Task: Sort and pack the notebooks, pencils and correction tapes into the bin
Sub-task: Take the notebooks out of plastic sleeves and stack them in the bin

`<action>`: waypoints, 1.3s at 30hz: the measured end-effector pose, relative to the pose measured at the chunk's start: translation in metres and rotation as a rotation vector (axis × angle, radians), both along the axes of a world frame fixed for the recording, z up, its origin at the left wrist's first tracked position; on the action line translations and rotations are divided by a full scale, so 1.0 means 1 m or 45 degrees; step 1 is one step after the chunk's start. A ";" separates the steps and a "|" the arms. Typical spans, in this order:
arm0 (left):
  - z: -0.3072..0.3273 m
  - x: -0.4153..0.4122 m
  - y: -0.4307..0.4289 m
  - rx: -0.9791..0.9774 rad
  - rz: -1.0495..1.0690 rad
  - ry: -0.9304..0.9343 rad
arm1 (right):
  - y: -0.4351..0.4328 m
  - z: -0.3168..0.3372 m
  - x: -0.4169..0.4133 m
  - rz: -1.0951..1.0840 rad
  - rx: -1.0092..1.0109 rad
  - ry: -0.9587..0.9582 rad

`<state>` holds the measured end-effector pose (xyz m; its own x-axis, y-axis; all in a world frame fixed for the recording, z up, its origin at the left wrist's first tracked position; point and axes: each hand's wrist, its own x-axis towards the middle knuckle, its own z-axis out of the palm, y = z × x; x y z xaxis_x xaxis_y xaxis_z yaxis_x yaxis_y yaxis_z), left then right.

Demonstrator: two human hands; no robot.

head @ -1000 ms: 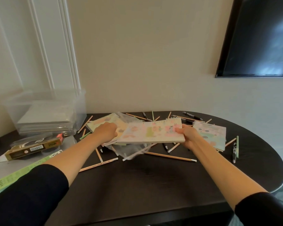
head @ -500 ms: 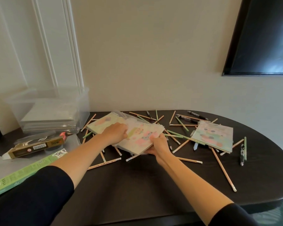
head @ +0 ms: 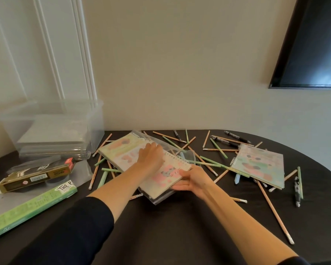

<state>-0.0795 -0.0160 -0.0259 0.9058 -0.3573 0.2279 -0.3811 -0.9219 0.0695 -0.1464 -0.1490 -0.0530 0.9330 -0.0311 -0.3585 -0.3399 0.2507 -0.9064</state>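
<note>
Notebook stack [head: 166,175], one just added: flat left hand [head: 150,157] presses it, right hand [head: 192,181] pinches its edge, apparently ready for the bin [head: 93,131].

The worktop [head: 180,226] is dark, matt wood. At nine o'clock the bin [head: 96,131] is clear plastic (slightly cloudy); the pencils [head: 274,211] are bare wood, the notebooks [head: 260,165] matt paper.

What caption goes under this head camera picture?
Left hand presses, right hand grips notebooks among scattered pencils on a dark table.
</note>
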 end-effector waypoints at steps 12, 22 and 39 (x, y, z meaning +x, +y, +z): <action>0.010 0.015 -0.005 -0.186 -0.039 -0.103 | 0.047 0.014 0.039 -0.111 0.130 -0.148; 0.007 0.013 -0.005 -0.693 -0.015 -0.084 | 0.075 0.001 0.073 -0.264 0.247 -0.194; 0.011 0.020 0.009 -0.897 0.049 0.393 | 0.044 0.009 0.057 0.189 -0.016 0.009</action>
<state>-0.0599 -0.0073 -0.0153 0.9741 -0.1882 0.1251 -0.2177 -0.6327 0.7432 -0.0894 -0.1050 -0.0437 0.9251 0.1027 -0.3657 -0.3790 0.1856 -0.9066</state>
